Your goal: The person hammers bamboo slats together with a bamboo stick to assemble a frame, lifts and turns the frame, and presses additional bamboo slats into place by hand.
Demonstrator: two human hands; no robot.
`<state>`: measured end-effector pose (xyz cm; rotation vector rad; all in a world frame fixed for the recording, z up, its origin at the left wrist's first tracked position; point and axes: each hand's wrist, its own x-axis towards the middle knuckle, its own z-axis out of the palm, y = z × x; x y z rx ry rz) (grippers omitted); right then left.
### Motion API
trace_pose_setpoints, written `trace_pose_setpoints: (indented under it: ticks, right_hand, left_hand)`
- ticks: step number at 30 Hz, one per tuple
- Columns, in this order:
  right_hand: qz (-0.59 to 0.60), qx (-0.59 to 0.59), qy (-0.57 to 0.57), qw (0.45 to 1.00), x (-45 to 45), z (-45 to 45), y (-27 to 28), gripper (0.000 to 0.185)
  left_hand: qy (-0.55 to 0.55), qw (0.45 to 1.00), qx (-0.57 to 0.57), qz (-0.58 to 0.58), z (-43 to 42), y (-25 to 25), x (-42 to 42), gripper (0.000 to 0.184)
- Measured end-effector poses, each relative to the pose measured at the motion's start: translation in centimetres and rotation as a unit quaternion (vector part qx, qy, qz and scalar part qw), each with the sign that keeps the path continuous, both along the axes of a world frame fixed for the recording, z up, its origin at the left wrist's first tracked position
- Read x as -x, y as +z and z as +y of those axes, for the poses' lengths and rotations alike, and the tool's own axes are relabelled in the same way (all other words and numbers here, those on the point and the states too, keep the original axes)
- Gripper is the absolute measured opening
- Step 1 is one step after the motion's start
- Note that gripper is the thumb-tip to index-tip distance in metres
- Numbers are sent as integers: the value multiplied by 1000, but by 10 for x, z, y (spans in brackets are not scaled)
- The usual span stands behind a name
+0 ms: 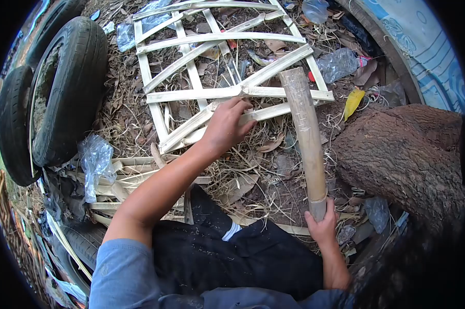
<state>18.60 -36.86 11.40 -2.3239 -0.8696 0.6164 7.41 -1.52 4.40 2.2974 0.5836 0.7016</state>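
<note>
Bamboo-strip frame (201,94) is lying on the ground (284,198), in front of the black trousers (232,265); its pale strips are crossing side to side, up and down and slantwise, so it is looking mostly made; the sides are standing in place and big gaps are showing between the strips.

The left hand (227,123) is reaching onto the near part; its fingers are bending loosely, with a small gap showing between thumb and first finger; they seem to be touching the spot where strips are meeting, but I cannot tell if they are pinching one.

The right hand (322,221) is wrapping tightly around the low end of a thick bamboo stick (307,134); the stick is pointing away, and its top is hiding a bit of the frame.

Near the left arm, spare strips (199,180) are lying outside the frame; the near strips are sitting a bit bunched, so maybe some straightening is waiting there; I cannot tell if every crossing is holding firm.
</note>
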Motion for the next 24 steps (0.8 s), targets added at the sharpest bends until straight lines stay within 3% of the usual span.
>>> trace_pose_setpoints:
  ticks: [5,11,21,24]
  right_hand:
    - [22,23,7,999,-2,-12,-15,54]
    - [42,50,17,998,-3,-14,-25,56]
    - [34,59,19,998,-3,-17,-32,56]
    - [14,63,29,997,-3,-18,-31,56]
  left_hand:
    - [7,999,23,25,6,-18,1,21]
    - [-27,999,-20,-38,4,-27,-1,17]
    - [28,996,77,-17,-4,-33,-7,11]
    - [19,994,87,-64,-4,-36,-7,11]
